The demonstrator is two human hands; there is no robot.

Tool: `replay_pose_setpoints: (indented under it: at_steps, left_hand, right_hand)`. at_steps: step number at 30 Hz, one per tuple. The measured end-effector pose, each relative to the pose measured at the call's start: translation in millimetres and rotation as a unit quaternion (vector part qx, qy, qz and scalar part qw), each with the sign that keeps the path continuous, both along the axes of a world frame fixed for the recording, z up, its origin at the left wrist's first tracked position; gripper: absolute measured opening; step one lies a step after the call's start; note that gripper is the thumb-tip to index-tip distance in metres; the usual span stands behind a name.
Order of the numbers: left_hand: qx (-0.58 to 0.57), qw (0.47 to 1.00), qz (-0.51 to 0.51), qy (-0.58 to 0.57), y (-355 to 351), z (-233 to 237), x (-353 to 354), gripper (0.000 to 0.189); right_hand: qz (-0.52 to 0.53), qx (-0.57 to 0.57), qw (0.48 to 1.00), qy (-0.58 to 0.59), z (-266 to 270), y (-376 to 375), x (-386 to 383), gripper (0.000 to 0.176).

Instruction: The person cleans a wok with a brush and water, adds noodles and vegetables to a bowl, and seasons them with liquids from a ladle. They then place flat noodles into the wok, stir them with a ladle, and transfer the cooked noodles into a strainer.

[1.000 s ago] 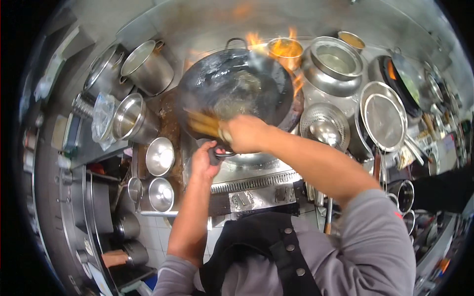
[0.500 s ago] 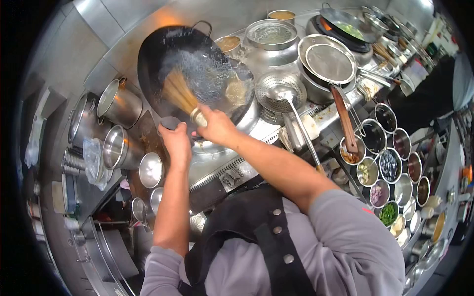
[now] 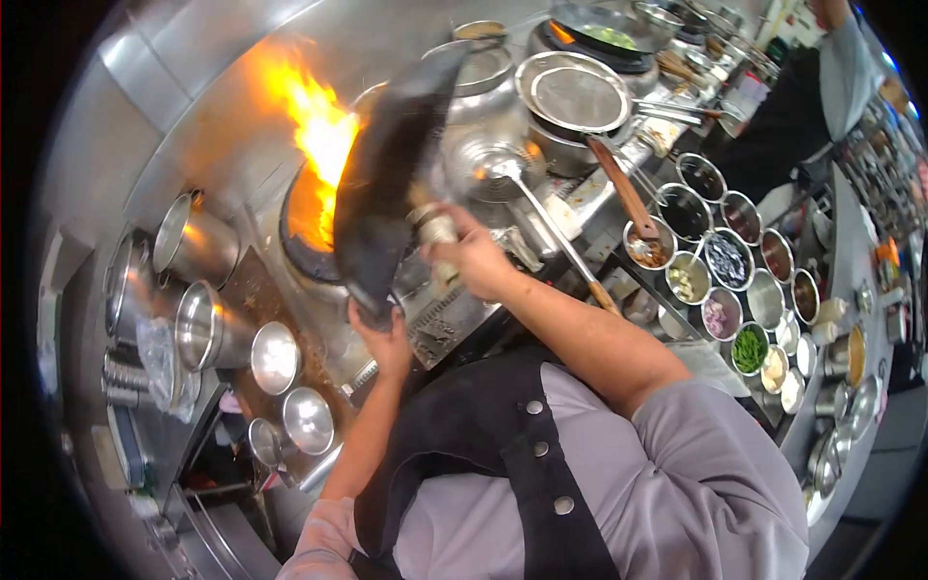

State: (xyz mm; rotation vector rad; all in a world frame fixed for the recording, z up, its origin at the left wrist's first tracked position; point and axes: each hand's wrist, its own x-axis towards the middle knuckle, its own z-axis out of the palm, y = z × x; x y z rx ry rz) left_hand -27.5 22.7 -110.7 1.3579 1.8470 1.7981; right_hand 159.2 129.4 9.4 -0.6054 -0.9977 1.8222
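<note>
A large, round, black metal wok (image 3: 391,179) is standing steeply tilted on edge left of centre, its far end leaning right. Just right of its near half, a pale, cylinder-handled brush (image 3: 437,235) is slanting, its bristles blurring.

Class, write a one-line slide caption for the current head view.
Left hand holding a tilted wok beside burner flames, right hand gripping a brush.

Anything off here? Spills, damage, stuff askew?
Main oddity: the wok is tipped nearly on edge, left hand at its lower end, and a tall flame flares from the uncovered burner beside it. Probably deliberate handling. Brown stains mark the counter near the steel bowls. No clear damage; the wok is blurred.
</note>
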Motion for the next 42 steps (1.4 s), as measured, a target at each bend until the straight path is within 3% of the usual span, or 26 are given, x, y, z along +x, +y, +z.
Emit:
replay_pose_setpoints:
  at_steps: [2, 4, 6, 8, 10, 11, 12, 16, 18, 19, 20, 21, 22, 24, 26, 28, 29, 31, 32, 33, 34, 35, 36, 38, 40, 42]
  left_hand:
    - [0.014, 0.999, 0.002, -0.052, 11.6, -15.7, 0.6, 0.084]
    - [-0.039, 0.986, 0.117, -0.111, 23.4, 15.0, 5.5, 0.086]
    - [-0.004, 0.966, 0.163, -0.203, 43.7, 54.6, 13.6, 0.071]
    - [0.036, 0.927, 0.031, -0.372, 59.5, 53.7, -10.7, 0.047]
    - [0.030, 0.884, 0.008, -0.466, 84.4, 44.6, -30.4, 0.036]
    - [0.018, 0.816, -0.018, -0.577, 93.8, 43.4, -40.4, 0.031]
    - [0.009, 0.734, -0.051, -0.677, 103.4, 44.4, -47.4, 0.027]
    - [0.033, 0.688, 0.049, -0.723, 121.0, 93.0, -31.1, 0.023]
    - [0.020, 0.793, 0.078, -0.603, 97.4, 107.0, -12.0, 0.034]
    - [0.029, 0.791, 0.090, -0.605, 85.8, 105.7, -5.2, 0.034]
    - [0.019, 0.913, 0.128, -0.386, 70.8, 101.6, 0.4, 0.044]
    - [0.001, 0.977, 0.157, -0.144, 62.6, 101.8, 2.5, 0.054]
    - [-0.005, 0.975, 0.168, -0.146, 63.0, 110.7, 2.2, 0.054]
    - [-0.120, 0.973, 0.070, 0.184, 73.8, 129.8, -1.5, 0.070]
    - [-0.189, 0.963, 0.070, 0.178, 83.4, 130.9, -4.9, 0.069]
    - [-0.222, 0.964, 0.060, 0.131, 89.9, 132.6, -11.0, 0.065]
    - [-0.232, 0.962, 0.070, 0.129, 91.4, 133.1, -9.8, 0.063]
    - [-0.207, 0.967, 0.076, 0.127, 92.2, 126.2, -14.2, 0.063]
    - [-0.180, 0.972, 0.075, 0.131, 92.1, 123.2, -14.4, 0.063]
    - [-0.181, 0.973, 0.071, 0.127, 92.3, 121.2, -14.4, 0.063]
    - [-0.174, 0.973, 0.069, 0.136, 92.1, 120.0, -15.2, 0.063]
    - [-0.163, 0.973, 0.068, 0.146, 93.8, 119.8, -18.2, 0.064]
    - [-0.160, 0.974, 0.067, 0.146, 94.1, 118.7, -20.2, 0.064]
    - [-0.166, 0.973, 0.055, 0.153, 92.9, 115.1, -20.8, 0.064]
    - [-0.162, 0.974, 0.051, 0.149, 92.8, 114.6, -17.7, 0.063]
    - [-0.152, 0.975, 0.055, 0.154, 95.8, 116.6, -22.6, 0.063]
  right_hand:
    - [0.107, 0.136, 0.958, -0.230, -4.2, -8.6, 17.1, 0.076]
    - [0.226, 0.318, 0.806, -0.445, 10.3, -9.4, 44.5, 0.083]
    - [0.230, 0.406, 0.675, -0.571, 13.8, 14.6, 63.5, 0.079]
    - [0.234, 0.367, 0.561, -0.704, 61.9, 61.7, 70.1, 0.075]
    - [0.116, 0.426, 0.436, -0.784, 93.4, 117.6, 68.1, 0.058]
    - [0.080, 0.440, 0.417, -0.791, 129.2, 133.1, 64.4, 0.056]
    - [-0.008, 0.443, 0.420, -0.792, 142.6, 156.3, 60.5, 0.063]
    - [-0.131, 0.578, 0.492, -0.638, 224.6, 164.4, 33.5, 0.062]
    - [-0.079, 0.620, 0.543, -0.561, 229.0, 165.2, 9.6, 0.060]
    - [-0.039, 0.644, 0.589, -0.487, 226.5, 165.2, -5.9, 0.058]
    - [0.003, 0.645, 0.614, -0.454, 217.4, 165.6, -21.0, 0.054]
    - [0.097, 0.623, 0.631, -0.453, 205.8, 173.0, -34.2, 0.049]
    - [0.194, 0.595, 0.639, -0.447, 189.8, 182.5, -47.0, 0.045]
    - [0.371, 0.577, 0.581, -0.439, 126.1, 241.4, -76.2, 0.043]
    - [0.396, 0.616, 0.435, -0.524, 85.6, 316.1, -101.9, 0.048]
    - [0.114, 0.555, 0.408, -0.716, 77.0, 366.2, -136.8, 0.048]
    - [0.118, 0.558, 0.407, -0.714, 68.3, 366.3, -147.6, 0.048]
    - [-0.055, 0.461, 0.619, -0.633, 46.3, 354.7, -167.7, 0.045]
    - [-0.012, 0.473, 0.650, -0.595, 22.8, 343.5, -177.2, 0.045]
    - [0.130, 0.473, 0.652, -0.579, -20.6, 351.8, -192.5, 0.048]
    - [0.170, 0.509, 0.607, -0.586, -20.2, 308.7, -191.3, 0.054]
    - [0.240, 0.447, 0.635, -0.583, -17.1, 266.3, -191.4, 0.057]
    - [0.289, 0.527, 0.635, -0.485, -12.3, 241.6, -181.5, 0.054]
    - [0.383, 0.509, 0.641, -0.428, 4.2, 248.4, -162.2, 0.059]
    - [0.312, 0.546, 0.529, -0.570, 39.3, 313.2, -155.9, 0.053]
    - [0.036, 0.516, 0.422, -0.744, 57.6, 355.1, -176.5, 0.048]
